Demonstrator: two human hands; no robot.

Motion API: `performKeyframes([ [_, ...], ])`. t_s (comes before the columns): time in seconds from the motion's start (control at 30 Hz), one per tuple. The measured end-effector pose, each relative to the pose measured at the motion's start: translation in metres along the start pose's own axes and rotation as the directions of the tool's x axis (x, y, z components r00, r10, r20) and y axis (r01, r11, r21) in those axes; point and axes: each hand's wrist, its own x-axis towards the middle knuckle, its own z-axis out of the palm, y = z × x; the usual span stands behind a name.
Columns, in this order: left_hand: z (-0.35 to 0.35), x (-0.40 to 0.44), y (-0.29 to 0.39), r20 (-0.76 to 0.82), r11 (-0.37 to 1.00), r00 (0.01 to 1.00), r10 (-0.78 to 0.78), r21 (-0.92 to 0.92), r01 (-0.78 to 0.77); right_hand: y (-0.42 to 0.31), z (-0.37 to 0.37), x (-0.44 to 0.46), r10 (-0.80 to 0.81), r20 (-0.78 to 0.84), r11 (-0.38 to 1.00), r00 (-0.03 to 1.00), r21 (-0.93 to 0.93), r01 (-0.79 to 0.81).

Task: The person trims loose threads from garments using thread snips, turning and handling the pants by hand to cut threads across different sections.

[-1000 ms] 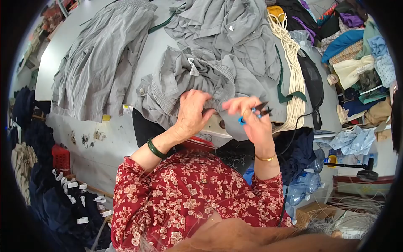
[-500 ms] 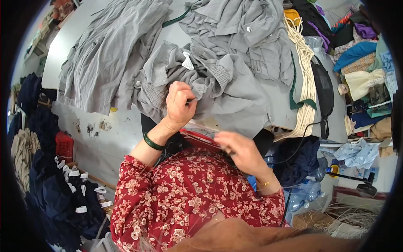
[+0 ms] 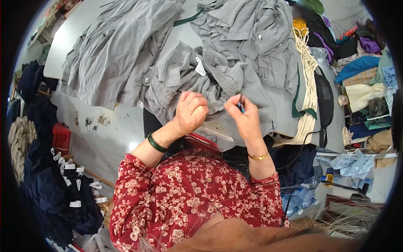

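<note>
The left hand (image 3: 191, 113) is curled nearly closed at the near edge of the garment (image 3: 178, 69), knuckles up; its fingertips are hidden, so whether they grip a fold cannot be told. Just to its right, the right hand (image 3: 247, 117) is partly closed, thumb and fingers pinching a small tool (image 3: 240, 106), of which blue and a blurred dark part show.

If the tool is a cutter, as it may be, it could nick the grey cloth, because folds bunch close beside the right hand. The left fingers are near enough to be caught should either hand slip. Slack folds beyond the left hand might also hide an edge or be drawn in with it, and a tug could drag the whole heap askew.

The garment lies rumpled on the table (image 3: 63, 38), in front of and beyond both hands. It is plain matt grey, soft-looking and creased, with a ribbed, gathered band (image 3: 222, 77) slanting beyond the gap between the hands. A white label (image 3: 200, 67) stands out against the folds farther from them. The cloth spreads smoother beyond the right hand; well to that hand's right, pale cords (image 3: 305, 84) hang over the table's edge.
</note>
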Motion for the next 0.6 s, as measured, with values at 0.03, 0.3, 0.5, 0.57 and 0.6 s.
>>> performKeyframes([
  [0.03,0.0,-0.001,0.001,0.016,1.0,1.0,0.002,0.007,-0.002,0.0,-0.001,-0.006,0.059,0.021,0.998,0.998,0.03,-0.059],
  [0.3,0.007,-0.014,-0.007,0.094,0.999,0.995,-0.038,0.004,0.037,0.008,0.007,-0.075,0.297,0.302,0.846,0.906,0.356,-0.396],
  [0.5,0.006,-0.013,-0.007,0.16,0.997,0.984,-0.078,0.024,0.075,0.002,-0.017,-0.082,0.064,0.574,0.996,0.816,-0.09,-0.015],
  [0.57,-0.001,-0.004,0.004,0.095,0.997,0.993,-0.076,0.034,0.073,0.005,0.002,-0.082,-0.21,0.32,0.799,0.924,-0.488,0.351],
  [0.6,-0.008,0.001,0.011,0.064,0.996,0.995,-0.078,0.042,0.075,0.009,-0.002,-0.081,-0.239,0.24,0.723,0.941,-0.603,0.338],
])
